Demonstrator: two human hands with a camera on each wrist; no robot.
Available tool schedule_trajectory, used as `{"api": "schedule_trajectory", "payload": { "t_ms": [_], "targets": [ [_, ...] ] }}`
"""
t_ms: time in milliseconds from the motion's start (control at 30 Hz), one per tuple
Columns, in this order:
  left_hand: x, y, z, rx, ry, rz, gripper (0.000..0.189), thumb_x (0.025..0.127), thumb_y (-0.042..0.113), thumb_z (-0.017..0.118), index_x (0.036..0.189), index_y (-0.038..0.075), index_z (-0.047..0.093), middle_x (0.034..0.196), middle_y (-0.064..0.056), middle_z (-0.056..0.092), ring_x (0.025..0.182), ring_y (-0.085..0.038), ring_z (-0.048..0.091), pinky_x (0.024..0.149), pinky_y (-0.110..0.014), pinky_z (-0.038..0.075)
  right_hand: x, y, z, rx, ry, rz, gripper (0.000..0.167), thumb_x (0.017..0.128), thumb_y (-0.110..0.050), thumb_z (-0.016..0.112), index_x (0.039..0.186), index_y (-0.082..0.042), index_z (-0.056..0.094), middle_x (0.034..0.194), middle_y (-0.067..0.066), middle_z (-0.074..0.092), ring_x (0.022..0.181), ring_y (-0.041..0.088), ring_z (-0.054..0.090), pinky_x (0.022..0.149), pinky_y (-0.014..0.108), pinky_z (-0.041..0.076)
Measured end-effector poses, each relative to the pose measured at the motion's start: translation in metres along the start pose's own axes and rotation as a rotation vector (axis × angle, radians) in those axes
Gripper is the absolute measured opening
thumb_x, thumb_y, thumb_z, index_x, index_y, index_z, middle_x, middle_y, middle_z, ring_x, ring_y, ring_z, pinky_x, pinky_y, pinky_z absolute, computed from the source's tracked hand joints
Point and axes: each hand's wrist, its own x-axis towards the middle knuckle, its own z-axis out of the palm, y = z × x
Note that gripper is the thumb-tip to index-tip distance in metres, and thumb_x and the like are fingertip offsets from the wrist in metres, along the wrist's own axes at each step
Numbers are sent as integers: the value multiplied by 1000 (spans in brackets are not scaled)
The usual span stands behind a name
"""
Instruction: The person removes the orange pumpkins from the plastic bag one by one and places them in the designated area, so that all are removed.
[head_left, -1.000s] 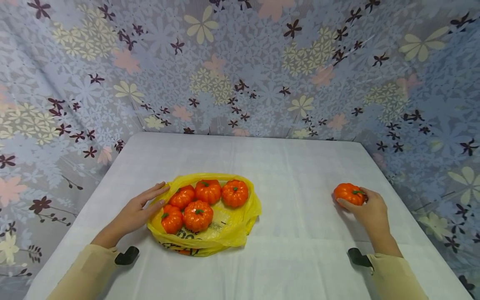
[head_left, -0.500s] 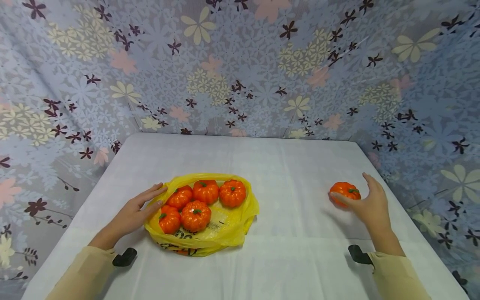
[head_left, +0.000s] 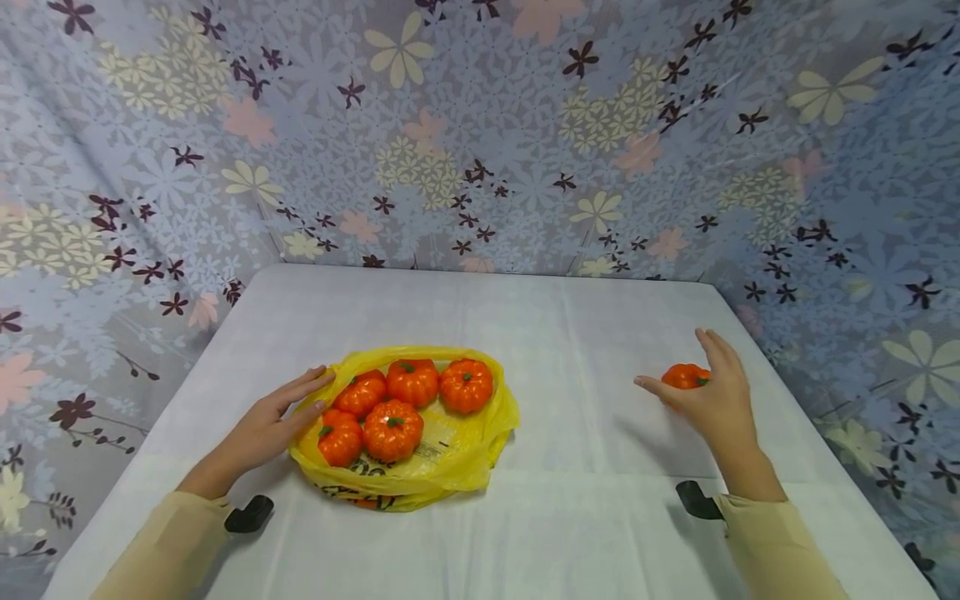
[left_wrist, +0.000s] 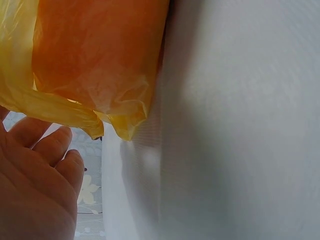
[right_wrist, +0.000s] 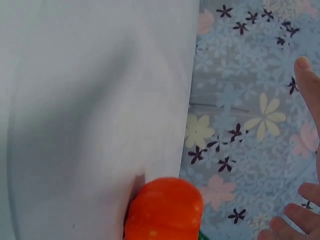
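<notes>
Several small orange pumpkins [head_left: 393, 430] with green stems lie inside a yellow plastic bag [head_left: 457, 442], its mouth spread wide on the table. My left hand [head_left: 262, 427] rests at the bag's left rim, its fingers extended against the plastic; in the left wrist view the fingers [left_wrist: 52, 145] are just by the bag's edge. At the right, a lone pumpkin [head_left: 681, 377] sits on the table. My right hand [head_left: 716, 408] is raised in front of it with thumb and fingers spread, holding nothing, and partly hides it. The right wrist view shows that pumpkin [right_wrist: 165, 212] apart from the fingers.
A white cloth [head_left: 570, 433] covers the table. Floral fabric [head_left: 510, 133] hangs behind it and along both sides. The black wrist cameras [head_left: 251, 514] stick out from beige sleeves [head_left: 165, 542].
My right hand has let go of the lone pumpkin, opened, lifted off and shifted left across it. That pumpkin stays on the table. My left hand and the bag have held still.
</notes>
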Motion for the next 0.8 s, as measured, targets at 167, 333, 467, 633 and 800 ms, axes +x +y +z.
{"api": "schedule_trajectory", "payload": {
  "t_ms": [167, 333, 467, 633, 800],
  "targets": [
    [0, 0, 0, 2, 0, -1, 52, 104, 37, 56, 150, 14, 50, 161, -15, 31, 149, -41, 21, 112, -70, 20, -2, -7, 5, 14, 10, -33, 112, 69, -43, 93, 156, -3, 35, 158, 22, 33, 145, 43, 27, 109, 69, 28],
    [0, 0, -1, 6, -1, -10, 53, 104, 37, 56, 151, 13, 49, 162, -16, 30, 149, -42, 21, 112, -70, 19, -4, -17, 14, 30, 5, -62, 110, 67, -40, 95, 153, -2, 40, 154, 22, 40, 142, 43, 33, 107, 69, 31],
    [-1, 0, -1, 3, -4, -18, 53, 104, 37, 55, 151, 13, 48, 162, -16, 30, 148, -42, 21, 112, -71, 19, -5, -27, 24, 67, -26, -79, 108, 67, -42, 95, 152, -2, 42, 153, 22, 41, 141, 43, 34, 106, 69, 33],
    [-2, -1, -2, 4, 0, -20, 53, 104, 37, 55, 151, 14, 49, 162, -16, 30, 148, -43, 21, 112, -72, 18, -4, -36, 37, 82, -62, -82, 107, 67, -48, 93, 151, -3, 44, 153, 21, 42, 137, 43, 41, 102, 64, 42],
    [-4, -1, -3, 5, -3, -28, 52, 104, 37, 55, 151, 15, 48, 162, -17, 29, 148, -44, 21, 111, -73, 18, -3, -44, 50, 116, -108, -70, 107, 66, -49, 93, 149, -2, 46, 151, 21, 43, 135, 41, 43, 103, 57, 45]
  ]
}}
